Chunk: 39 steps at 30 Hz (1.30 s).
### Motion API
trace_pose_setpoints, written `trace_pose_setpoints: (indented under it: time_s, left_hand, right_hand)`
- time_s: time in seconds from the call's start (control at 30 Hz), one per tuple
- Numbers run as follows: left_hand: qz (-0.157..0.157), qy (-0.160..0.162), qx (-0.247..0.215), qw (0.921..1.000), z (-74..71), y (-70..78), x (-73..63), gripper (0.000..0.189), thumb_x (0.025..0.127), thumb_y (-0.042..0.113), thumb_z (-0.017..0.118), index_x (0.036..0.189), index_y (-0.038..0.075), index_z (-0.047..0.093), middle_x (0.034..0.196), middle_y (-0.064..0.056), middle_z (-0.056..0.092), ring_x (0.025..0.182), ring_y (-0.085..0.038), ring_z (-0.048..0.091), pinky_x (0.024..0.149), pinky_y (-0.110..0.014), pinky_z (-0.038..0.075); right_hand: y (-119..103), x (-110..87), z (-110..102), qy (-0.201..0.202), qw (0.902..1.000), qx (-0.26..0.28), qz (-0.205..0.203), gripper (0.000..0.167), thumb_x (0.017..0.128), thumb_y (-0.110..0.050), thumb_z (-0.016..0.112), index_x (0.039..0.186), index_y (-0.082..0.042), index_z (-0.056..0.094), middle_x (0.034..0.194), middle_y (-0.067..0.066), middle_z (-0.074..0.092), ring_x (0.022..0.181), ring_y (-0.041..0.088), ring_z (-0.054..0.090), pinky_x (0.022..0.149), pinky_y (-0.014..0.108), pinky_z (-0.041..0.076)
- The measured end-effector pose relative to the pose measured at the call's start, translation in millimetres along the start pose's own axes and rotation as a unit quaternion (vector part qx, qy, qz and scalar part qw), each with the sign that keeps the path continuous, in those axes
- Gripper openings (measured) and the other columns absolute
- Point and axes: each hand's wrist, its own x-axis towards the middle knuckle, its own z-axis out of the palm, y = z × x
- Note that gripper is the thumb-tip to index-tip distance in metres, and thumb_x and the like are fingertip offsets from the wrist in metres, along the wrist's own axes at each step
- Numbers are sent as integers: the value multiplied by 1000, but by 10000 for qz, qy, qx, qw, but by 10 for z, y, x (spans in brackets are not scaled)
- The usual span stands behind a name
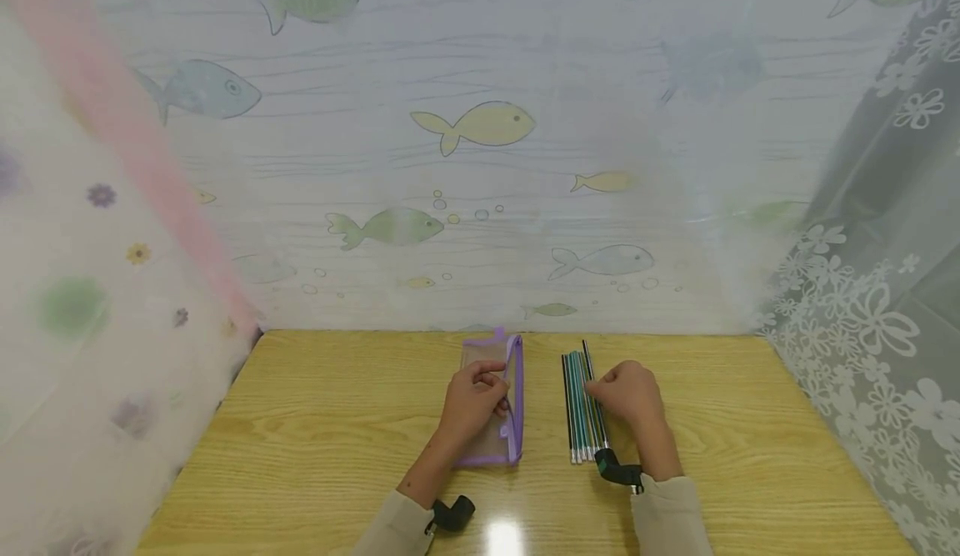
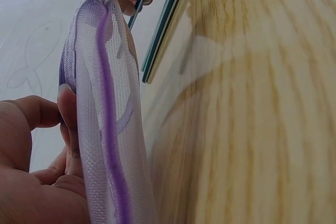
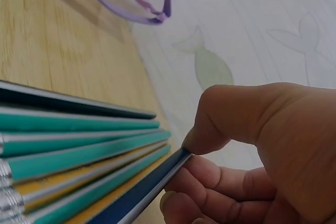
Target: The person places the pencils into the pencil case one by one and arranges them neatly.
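Note:
A mesh zip pouch (image 1: pixel 517 435) with purple trim stands with its zipper side toward the pencils. My left hand (image 1: pixel 471 396) pinches its near top edge between thumb and finger; in the left wrist view the mesh side (image 2: pixel 94 166) hides some fingertips. To the right lies a row of pencils (image 1: pixel 573 406), teal, dark and yellow-striped, with metal ferrules toward me. My right hand (image 1: pixel 633 391) pinches a dark blue pencil (image 3: pixel 139 195) between thumb and fingers at the row's right side. That pencil sticks out farther toward the back than the others.
The wooden table (image 1: pixel 322 423) runs back to a pale sheet (image 1: pixel 495 181) printed with fish. A flowered curtain (image 1: pixel 862 331) hangs on the right. Black wrist mounts (image 1: pixel 454 513) sit below each hand.

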Motion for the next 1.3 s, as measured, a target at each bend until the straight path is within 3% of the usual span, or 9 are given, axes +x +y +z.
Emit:
trace_pose_setpoints:
  time_s: [0.2, 0.3, 0.43, 0.5, 0.7, 0.93, 1.17, 1.3]
  left_hand:
    - [64, -1, -70, 10000, 18, 11, 3, 36, 98, 3, 68, 133, -7, 65, 90, -16, 69, 61, -15, 65, 56, -29, 62]
    - [86, -4, -69, 9999, 21, 10, 8, 37, 98, 3, 68, 133, -8, 65, 90, -18, 70, 61, -15, 65, 56, -30, 62]
    - [61, -2, -12, 10000, 20, 8, 17, 36, 98, 3, 68, 132, -7, 66, 90, -18, 70, 61, -15, 66, 57, -29, 62]
    - [34, -10, -12, 10000, 19, 8, 18, 35, 98, 3, 68, 132, -5, 67, 89, -16, 70, 61, -14, 66, 57, -28, 62]
    - [-67, -35, -18, 10000, 17, 9, 7, 32, 100, 5, 69, 130, -3, 67, 87, -10, 67, 61, -15, 68, 58, -29, 63]
    - [-91, -26, 15, 10000, 21, 12, 3, 33, 99, 6, 69, 131, -4, 67, 86, -9, 68, 61, -16, 68, 58, -29, 63]
    - [-84, -51, -30, 9999, 20, 5, 10, 34, 99, 4, 69, 131, -6, 66, 86, -9, 67, 61, -15, 67, 58, -28, 62]
    - [-91, -60, 0, 9999, 20, 10, 4, 34, 99, 5, 69, 131, -4, 67, 85, -8, 67, 61, -15, 67, 57, -29, 62]
  right_hand:
    - [-68, 4, 33, -85, 9999, 72, -85, 51, 89, -24, 74, 51, -19, 40, 50, -10, 30, 49, 9, 25, 47, 24, 24]
    - [-107, -1, 58, -146, 9999, 32, -34, 49, 89, -25, 74, 52, -18, 43, 51, -8, 33, 49, 11, 29, 48, 25, 28]
    - [-172, -20, 106, -112, 9999, -66, -75, 38, 88, -25, 77, 57, -13, 59, 55, -6, 48, 54, 13, 42, 50, 27, 37]
    - [-205, -27, 135, -103, 9998, -98, -115, 36, 87, -26, 77, 57, -13, 62, 55, -7, 49, 54, 13, 41, 49, 27, 35]
    - [-255, -29, 222, -180, 9996, -27, -204, 44, 85, -24, 73, 50, -19, 48, 49, -10, 31, 50, 9, 24, 47, 24, 22]
    - [-330, -46, 292, -142, 9987, 190, -452, 36, 82, -24, 75, 51, -15, 58, 47, -11, 38, 48, 9, 29, 47, 24, 27]
    - [-372, -35, 371, -298, 9972, 382, -575, 44, 84, -21, 74, 47, -19, 49, 45, -11, 36, 47, 8, 26, 47, 23, 24]
    - [-409, -39, 400, -373, 9959, 493, -656, 41, 83, -19, 73, 47, -17, 54, 44, -12, 40, 46, 8, 29, 46, 23, 26]
